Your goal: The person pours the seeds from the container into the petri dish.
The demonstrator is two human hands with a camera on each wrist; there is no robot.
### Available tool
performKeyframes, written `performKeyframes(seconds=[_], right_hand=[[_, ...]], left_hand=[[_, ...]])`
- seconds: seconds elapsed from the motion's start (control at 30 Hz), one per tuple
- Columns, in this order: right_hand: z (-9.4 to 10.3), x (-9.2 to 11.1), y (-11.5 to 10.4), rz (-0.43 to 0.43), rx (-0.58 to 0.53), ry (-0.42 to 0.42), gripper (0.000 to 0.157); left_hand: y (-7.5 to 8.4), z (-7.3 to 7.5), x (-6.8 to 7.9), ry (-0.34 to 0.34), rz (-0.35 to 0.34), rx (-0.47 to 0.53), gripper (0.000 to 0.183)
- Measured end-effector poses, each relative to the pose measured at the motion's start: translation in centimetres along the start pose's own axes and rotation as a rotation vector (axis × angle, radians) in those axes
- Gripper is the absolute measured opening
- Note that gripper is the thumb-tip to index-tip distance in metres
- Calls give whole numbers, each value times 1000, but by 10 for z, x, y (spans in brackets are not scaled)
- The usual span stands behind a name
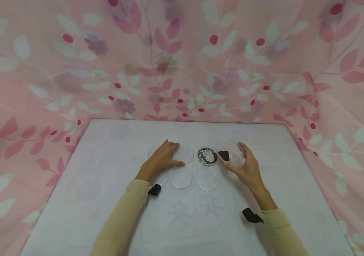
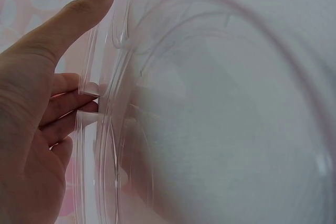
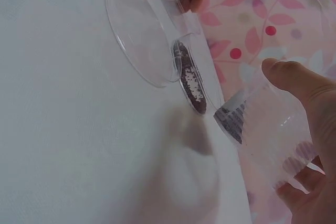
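My left hand (image 1: 161, 156) spans a clear round petri dish (image 1: 184, 153), thumb at its near side and fingers at its far side. In the left wrist view its fingers (image 2: 68, 108) meet the clear rims. My right hand (image 1: 247, 167) grips a thin clear plastic cup (image 3: 278, 129), tilted toward the left. Dark granular material (image 1: 224, 155) lies in the cup near its mouth. Just left of that mouth stands a petri dish (image 1: 207, 156) holding black grains and white bits. The cup's mouth is close to this dish's rim.
Nearer me lie more clear dishes: a middle one (image 1: 180, 177), a right one (image 1: 207, 179) and a left one (image 1: 162, 178) partly behind my left wrist. Another dish (image 1: 152, 149) is partly covered by my left hand. A white cloth (image 1: 249, 135) covers the table; a floral curtain (image 1: 182, 71) hangs behind.
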State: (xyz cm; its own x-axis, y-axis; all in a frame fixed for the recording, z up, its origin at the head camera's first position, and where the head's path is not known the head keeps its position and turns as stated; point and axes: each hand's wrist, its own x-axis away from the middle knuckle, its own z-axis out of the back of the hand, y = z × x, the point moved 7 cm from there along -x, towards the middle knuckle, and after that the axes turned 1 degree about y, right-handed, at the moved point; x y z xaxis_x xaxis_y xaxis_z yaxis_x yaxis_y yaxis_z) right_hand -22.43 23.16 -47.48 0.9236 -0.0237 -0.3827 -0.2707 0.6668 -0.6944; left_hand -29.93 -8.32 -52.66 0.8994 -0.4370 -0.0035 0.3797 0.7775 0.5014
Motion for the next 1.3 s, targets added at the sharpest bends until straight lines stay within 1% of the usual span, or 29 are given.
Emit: performKeyframes(seconds=[0.1,0.27,0.4,0.6,0.8,0.97,1.17,1.3], right_hand=[[-2,-5,-4,11,6,-13,103],[-7,-13,-12,53,37,-28,102],[-12,-20,-18,85,65,-43,102],[-21,-28,-30,108,69,-81,102],[-35,-34,-40,117,86,-129,101],[-48,-36,-50,145,96,-187,101],[-63,-37,-61,178,145,-253,102],[-69,-37,-68,209,184,-276,101]], left_hand=[[0,0,0,-6,0,-6,92],[-1,-1,-1,-11,-2,-6,92],[0,-1,-1,-4,-8,-10,92],[-1,-2,-1,3,-19,-21,92],[-1,-2,-1,6,-17,-23,93],[-1,-1,-1,9,-17,-12,92],[-2,-2,-1,16,-22,-12,92],[-1,-1,-1,20,-27,-17,91]])
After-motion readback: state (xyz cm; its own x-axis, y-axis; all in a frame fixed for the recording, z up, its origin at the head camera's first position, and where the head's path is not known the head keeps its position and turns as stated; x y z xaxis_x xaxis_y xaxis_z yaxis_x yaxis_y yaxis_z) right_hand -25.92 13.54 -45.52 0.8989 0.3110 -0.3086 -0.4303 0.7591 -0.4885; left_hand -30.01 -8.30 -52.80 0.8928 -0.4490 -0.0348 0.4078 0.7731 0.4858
